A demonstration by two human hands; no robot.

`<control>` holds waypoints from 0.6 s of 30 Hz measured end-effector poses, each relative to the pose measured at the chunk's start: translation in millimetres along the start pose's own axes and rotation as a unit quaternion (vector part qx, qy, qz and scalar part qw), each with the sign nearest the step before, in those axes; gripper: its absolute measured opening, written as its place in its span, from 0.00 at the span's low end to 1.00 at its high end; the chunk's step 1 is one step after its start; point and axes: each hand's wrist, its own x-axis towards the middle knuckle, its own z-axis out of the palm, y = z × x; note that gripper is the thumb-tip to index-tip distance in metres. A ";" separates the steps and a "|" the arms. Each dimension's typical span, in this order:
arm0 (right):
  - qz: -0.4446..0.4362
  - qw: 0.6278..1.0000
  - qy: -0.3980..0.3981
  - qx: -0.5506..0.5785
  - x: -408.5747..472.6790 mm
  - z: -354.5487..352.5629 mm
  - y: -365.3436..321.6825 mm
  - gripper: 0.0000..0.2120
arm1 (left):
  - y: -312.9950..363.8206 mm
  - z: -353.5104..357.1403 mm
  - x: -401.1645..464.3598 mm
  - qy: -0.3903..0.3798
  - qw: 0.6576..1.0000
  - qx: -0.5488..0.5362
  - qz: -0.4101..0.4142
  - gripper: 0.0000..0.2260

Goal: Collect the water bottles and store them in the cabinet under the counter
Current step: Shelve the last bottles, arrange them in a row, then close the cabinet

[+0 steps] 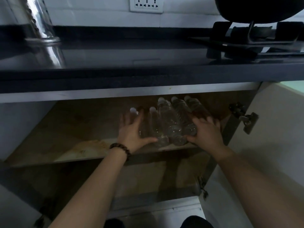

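Several clear water bottles with white caps lie bunched together on the upper shelf of the open cabinet under the dark counter. Their caps point to the back. My left hand, with a bead bracelet on the wrist, presses flat against the left side of the bunch. On the other flank my right hand clasps the bunch, fingers spread over the outer bottle. The bottles' bases face me between the two hands.
The cabinet door stands open on the right, with hinges beside my right hand. A lower shelf lies below. On the counter stand a shiny metal vessel at left and a gas stove with a dark pan at right.
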 end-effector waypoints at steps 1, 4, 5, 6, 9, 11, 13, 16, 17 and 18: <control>0.001 1.000 0.000 0.000 -0.1 0.1 -0.1 0.38 | -18.4 0.4 -2.6 -0.017 0.999 0.005 -0.028 0.57; 0.002 1.000 0.002 0.002 -0.1 -0.3 -0.4 0.39 | -36.2 9.5 -10.3 -0.068 0.996 -0.046 -0.043 0.59; 0.003 1.000 0.004 0.003 -0.1 -0.2 -0.2 0.39 | -33.5 13.0 -11.6 -0.065 0.995 -0.059 -0.039 0.56; 0.003 1.000 0.006 0.004 -0.3 0.0 0.1 0.38 | -31.1 15.3 -11.3 -0.053 0.996 -0.065 -0.038 0.52; 0.003 1.000 0.005 0.005 -0.1 1.7 1.5 0.38 | -30.1 14.3 -7.7 -0.017 0.997 -0.065 -0.036 0.43; 0.001 1.000 0.005 0.006 0.0 1.8 1.2 0.38 | -31.8 15.0 -7.3 -0.011 0.995 -0.085 -0.042 0.39; 0.001 1.000 0.001 0.006 0.0 0.6 0.6 0.38 | -26.4 21.3 -7.4 -0.005 0.992 -0.121 -0.035 0.35; 0.000 1.000 -0.001 0.009 -0.2 -0.2 2.0 0.38 | -15.1 29.7 -4.6 -0.011 0.990 -0.138 -0.016 0.33; 0.000 1.000 -0.002 0.010 0.1 -0.2 2.7 0.38 | -14.7 31.0 -3.0 -0.013 0.990 -0.141 -0.014 0.33; 0.000 1.000 -0.004 0.009 0.5 0.0 3.1 0.38 | -15.1 31.6 -2.2 -0.016 0.989 -0.145 -0.012 0.33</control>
